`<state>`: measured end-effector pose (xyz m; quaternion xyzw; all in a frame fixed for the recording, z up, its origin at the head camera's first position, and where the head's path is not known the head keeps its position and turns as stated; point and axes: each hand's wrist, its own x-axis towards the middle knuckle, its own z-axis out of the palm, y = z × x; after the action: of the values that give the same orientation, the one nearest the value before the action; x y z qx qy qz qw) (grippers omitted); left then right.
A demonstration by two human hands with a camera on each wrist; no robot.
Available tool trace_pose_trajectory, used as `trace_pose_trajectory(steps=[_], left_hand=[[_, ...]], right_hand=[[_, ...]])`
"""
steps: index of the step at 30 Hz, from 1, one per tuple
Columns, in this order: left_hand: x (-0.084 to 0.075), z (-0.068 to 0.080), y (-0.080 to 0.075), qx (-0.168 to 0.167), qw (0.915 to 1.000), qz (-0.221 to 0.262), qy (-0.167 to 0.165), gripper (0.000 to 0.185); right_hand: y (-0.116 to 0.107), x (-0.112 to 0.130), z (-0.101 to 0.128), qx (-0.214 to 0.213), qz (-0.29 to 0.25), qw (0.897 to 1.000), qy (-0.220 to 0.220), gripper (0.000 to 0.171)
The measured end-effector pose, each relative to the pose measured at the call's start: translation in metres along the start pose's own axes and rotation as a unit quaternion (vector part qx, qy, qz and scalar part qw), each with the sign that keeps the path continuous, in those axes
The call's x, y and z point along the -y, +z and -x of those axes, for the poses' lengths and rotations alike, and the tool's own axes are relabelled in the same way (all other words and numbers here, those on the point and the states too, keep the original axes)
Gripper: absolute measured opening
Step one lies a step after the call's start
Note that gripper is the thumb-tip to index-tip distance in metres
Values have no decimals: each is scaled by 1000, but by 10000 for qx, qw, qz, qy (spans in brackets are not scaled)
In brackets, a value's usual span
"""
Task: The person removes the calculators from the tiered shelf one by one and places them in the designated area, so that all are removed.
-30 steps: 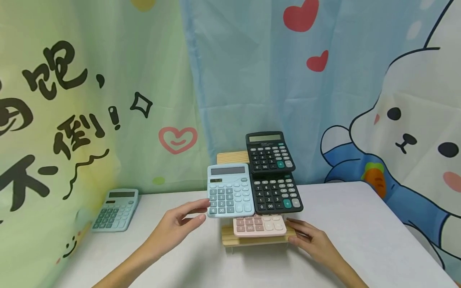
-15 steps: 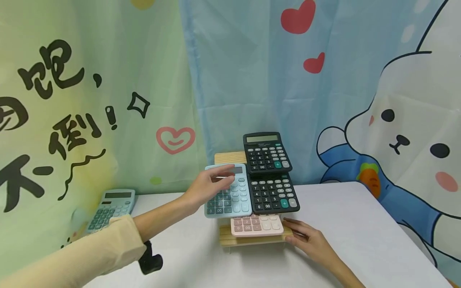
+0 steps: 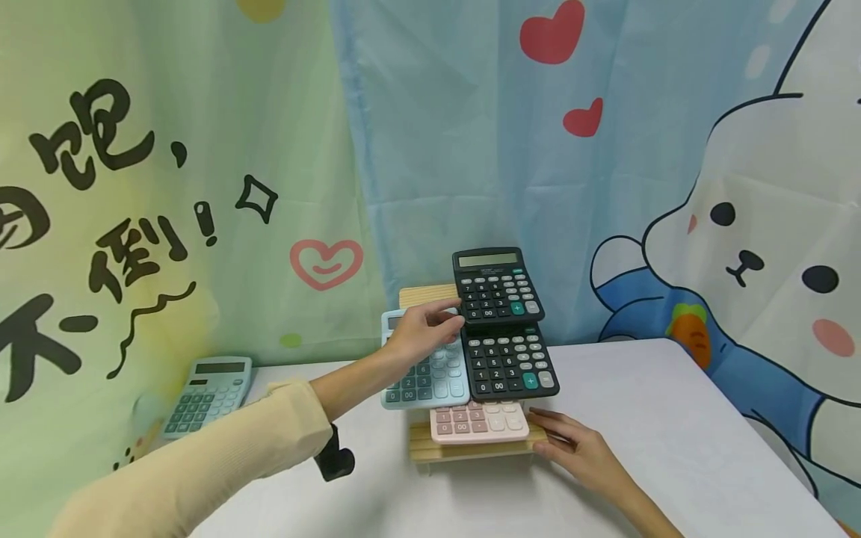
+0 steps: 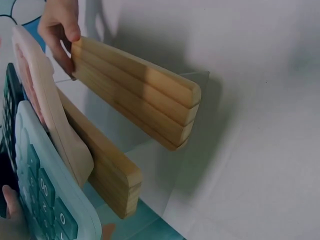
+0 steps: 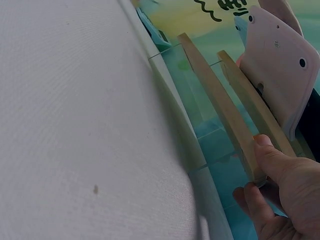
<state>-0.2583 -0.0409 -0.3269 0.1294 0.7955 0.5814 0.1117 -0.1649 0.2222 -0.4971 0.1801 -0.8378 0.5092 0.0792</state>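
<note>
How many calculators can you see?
5: two black, one blue under the left hand, one pink on the rack, one teal far left.

1. The left arm wears a long, soft sleeve in pale cream-yellow, of finely ribbed knit, ending in a loose cuff short of the wrist.
2. A black device on a strap hangs under the left forearm, just past the cuff.
3. The left hand is bare, without rings.
4. The right hand and forearm are bare, with no sleeve in view; its nails are short and unpainted.
</note>
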Motion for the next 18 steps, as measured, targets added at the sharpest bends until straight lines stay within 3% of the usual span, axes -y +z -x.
trace_pose_trajectory(steps=[9,18], left_hand=[[2,-7,3,58,9997,208,-68,45],[3,-11,7,-17,10000,49,-57,45]], right_hand=[[-1,0,0,-63,156,9999,13,41],[1,0,0,-69,49,9999,78,42]])
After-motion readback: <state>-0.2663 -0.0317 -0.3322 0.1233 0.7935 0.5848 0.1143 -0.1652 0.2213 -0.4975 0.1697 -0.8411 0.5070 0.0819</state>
